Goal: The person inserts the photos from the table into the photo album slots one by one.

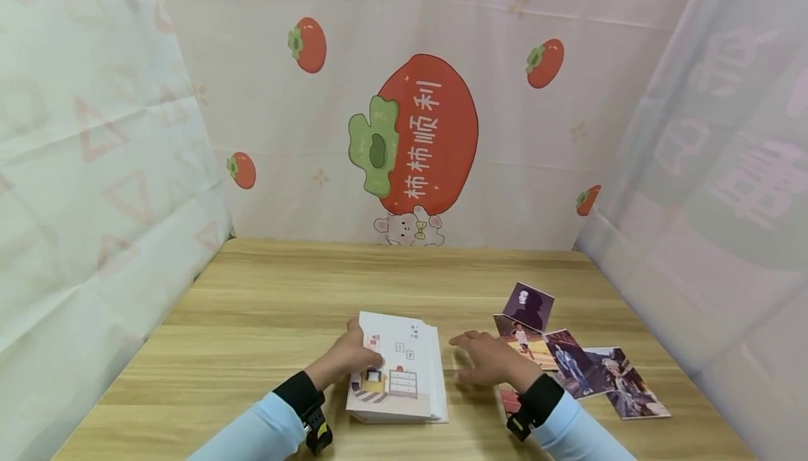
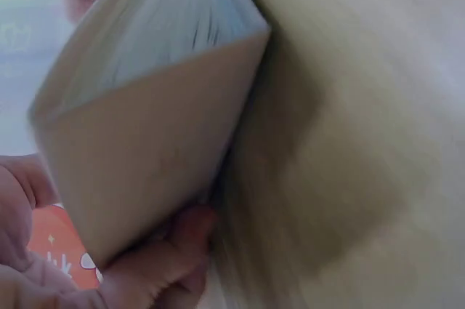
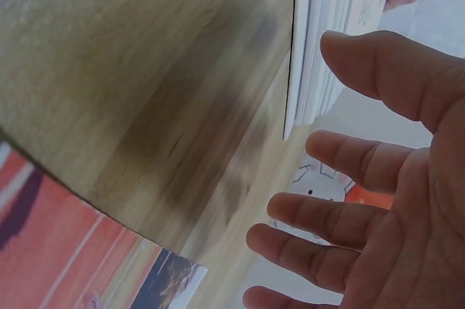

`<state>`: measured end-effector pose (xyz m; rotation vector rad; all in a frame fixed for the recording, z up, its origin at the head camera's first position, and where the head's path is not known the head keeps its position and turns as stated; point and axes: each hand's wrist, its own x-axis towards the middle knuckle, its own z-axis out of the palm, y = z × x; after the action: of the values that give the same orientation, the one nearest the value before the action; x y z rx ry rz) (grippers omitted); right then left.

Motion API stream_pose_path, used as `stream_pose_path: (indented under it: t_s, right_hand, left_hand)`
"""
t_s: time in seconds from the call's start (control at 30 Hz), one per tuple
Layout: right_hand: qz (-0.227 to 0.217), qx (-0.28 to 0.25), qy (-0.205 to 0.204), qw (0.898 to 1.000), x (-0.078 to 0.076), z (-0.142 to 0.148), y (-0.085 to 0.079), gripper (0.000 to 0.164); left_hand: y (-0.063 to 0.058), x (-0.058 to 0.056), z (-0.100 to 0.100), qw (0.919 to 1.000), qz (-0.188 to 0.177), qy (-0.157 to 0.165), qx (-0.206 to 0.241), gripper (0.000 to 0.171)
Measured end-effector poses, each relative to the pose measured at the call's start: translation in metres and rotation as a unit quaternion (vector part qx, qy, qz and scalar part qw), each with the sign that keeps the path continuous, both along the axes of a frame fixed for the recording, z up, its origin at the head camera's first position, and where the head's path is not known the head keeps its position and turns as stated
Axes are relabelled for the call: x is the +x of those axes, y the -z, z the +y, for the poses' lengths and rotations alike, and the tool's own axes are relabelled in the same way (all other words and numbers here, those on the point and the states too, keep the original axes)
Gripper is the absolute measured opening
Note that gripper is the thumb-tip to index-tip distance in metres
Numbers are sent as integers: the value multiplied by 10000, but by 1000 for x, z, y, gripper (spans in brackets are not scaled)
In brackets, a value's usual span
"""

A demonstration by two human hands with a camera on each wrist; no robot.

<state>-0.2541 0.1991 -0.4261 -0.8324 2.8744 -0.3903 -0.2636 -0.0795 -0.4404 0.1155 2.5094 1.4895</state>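
Observation:
A photo album (image 1: 413, 349) with a white cover, printed with a drawn room and a set of drawers, is on the wooden table in front of me. My left hand (image 1: 347, 356) grips its left edge, thumb over the cover and fingers at the side. In the left wrist view the album's plain spine (image 2: 152, 156) and fanned pages show, tilted over the table. Beside the album's right edge is my right hand (image 1: 489, 359), holding nothing. Its spread fingers and thumb show in the right wrist view, with the thumb close to the page edges (image 3: 320, 54).
Several photo prints lie on the right of the table (image 1: 252, 321): a dark purple one (image 1: 529, 305), a runner (image 1: 527, 342), and others (image 1: 574, 363) overlapping. Part of a reddish print (image 1: 508, 401) sits under my right wrist. Behind hangs a persimmon-print cloth (image 1: 265, 110), with cloth walls on both sides.

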Motion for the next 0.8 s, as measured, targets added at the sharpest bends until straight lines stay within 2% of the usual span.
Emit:
stream_pose_path:
  t_s: [0.1, 0.47, 0.6, 0.7, 0.8]
  right_hand:
    - [-21, 2, 9, 10000, 1, -1, -1, 57]
    - [-69, 107, 78, 9999, 0, -5, -2, 59]
    - [-39, 119, 93, 9999, 0, -6, -2, 60]
    - [0, 124, 19, 9999, 3, -7, -4, 62]
    - [20, 140, -125, 9998, 8, -8, -8, 66]
  left_hand:
    - [1, 1, -2, 9992, 206, 27, -334, 95]
    - [3, 3, -7, 9993, 264, 78, -237, 93]
    - [1, 3, -7, 9987, 338, 8, -382, 92]
    - [-3, 6, -8, 9957, 613, -30, -698, 96]
    - [-12, 13, -10, 9880, 1141, 151, -1032, 94]
